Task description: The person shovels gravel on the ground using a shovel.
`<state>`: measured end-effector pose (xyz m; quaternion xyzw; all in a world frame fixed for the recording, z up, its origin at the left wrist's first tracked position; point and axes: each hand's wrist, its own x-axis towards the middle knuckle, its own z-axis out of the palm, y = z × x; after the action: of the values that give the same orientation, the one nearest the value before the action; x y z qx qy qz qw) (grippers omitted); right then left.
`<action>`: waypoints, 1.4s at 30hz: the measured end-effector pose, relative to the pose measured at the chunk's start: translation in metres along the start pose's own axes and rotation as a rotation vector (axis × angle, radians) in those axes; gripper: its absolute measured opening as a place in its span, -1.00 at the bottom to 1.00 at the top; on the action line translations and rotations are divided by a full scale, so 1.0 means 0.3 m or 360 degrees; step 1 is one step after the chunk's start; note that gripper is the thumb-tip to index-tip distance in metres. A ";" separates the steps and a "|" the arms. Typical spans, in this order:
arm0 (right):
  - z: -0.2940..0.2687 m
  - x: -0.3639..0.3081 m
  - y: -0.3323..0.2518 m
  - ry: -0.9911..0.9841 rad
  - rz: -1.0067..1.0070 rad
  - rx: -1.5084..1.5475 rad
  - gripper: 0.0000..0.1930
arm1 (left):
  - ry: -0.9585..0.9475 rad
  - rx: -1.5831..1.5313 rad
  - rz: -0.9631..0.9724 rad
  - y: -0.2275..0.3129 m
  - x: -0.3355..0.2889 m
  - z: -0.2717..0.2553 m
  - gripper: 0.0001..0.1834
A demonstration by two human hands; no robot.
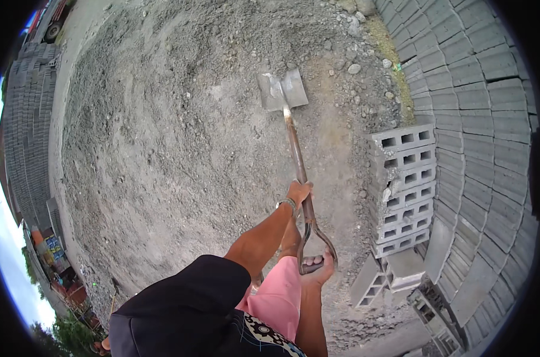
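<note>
A shovel (294,140) with a flat square metal blade (283,90) and a brown shaft stretches away from me. Its blade rests at the loose grey gravel (222,77). My left hand (300,191) is wrapped round the lower part of the shaft, with a watch or band on that wrist. Closer to my body, my right hand (320,268) grips the D-shaped handle at the shovel's end, fingers curled round its crossbar. The blade looks bare apart from some pale dust or mortar on its face.
Hollow concrete blocks (406,184) are stacked at my right, with loose blocks (370,282) near their base. Behind them rises a tall wall of stacked grey blocks (460,113). More stacked blocks (29,119) stand far left. Scattered stones (354,69) lie right of the blade.
</note>
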<state>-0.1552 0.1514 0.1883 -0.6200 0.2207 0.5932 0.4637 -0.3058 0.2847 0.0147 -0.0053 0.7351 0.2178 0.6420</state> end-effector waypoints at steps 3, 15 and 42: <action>0.146 0.107 0.055 0.0055 -0.0011 0.0097 -0.92 | 0.0021 -0.0322 -0.0098 0.107 0.011 0.008 -0.79; 0.472 0.044 0.009 0.0121 0.0282 0.0239 -0.91 | 0.0120 -0.0321 -0.0036 0.367 0.060 -0.090 -0.84; 0.797 0.151 0.066 0.0917 -0.0297 -0.0458 -0.86 | 0.0234 0.0049 -0.0137 0.875 0.897 -0.237 -0.81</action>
<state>-0.2894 0.3548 0.1715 -0.8389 0.1990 0.3736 0.3421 -0.4956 0.5722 -0.1518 -0.0431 0.7826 0.1778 0.5950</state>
